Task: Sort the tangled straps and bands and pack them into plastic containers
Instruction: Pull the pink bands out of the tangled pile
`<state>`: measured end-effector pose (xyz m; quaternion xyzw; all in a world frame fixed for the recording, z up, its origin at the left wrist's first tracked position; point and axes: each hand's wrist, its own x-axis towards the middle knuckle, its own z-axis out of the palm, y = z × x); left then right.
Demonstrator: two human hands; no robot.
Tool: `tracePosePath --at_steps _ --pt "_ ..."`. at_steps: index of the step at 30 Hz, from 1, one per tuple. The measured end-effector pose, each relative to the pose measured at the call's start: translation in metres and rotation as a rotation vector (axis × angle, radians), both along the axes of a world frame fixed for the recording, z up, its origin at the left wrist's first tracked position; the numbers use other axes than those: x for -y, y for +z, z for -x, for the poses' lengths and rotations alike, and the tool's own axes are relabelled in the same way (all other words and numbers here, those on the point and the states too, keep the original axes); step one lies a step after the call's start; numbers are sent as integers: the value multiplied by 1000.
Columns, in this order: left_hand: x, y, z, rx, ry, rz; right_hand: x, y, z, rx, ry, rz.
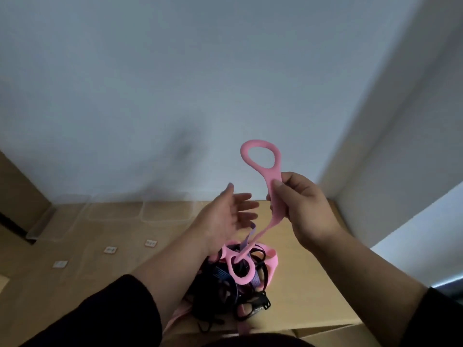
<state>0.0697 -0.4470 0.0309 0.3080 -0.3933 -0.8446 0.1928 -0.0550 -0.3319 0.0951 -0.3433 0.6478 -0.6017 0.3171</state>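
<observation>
Pink band [273, 194] — pinched in right hand [304, 211].

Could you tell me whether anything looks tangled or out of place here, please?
Yes. The pink rubber loop band that the right hand lifts is threaded through another pink loop in the tangled pile of black and pink straps, so it isn't free. The left hand holds nothing.

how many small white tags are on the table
3, in a diagonal row left of the strap pile on the table: one nearest at the left, one in the middle, one farthest. More may be hidden.
</observation>
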Motion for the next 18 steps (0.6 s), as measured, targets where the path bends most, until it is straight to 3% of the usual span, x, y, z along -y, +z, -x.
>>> tracePosePath --at_steps 2,4,10,18 --pt "8 19 14 -91 -67 -55 -9 -4 -1 11 15 -21" --pt "8 33 28 -123 -115 23 -20 -10 0 -3 4 -56" --pt "-11 51 69 -50 -176 272 -64 -28 14 32 -99 -103" --pt "-61 73 134 34 -351 576 -140 -78 56 129 -77 -126"
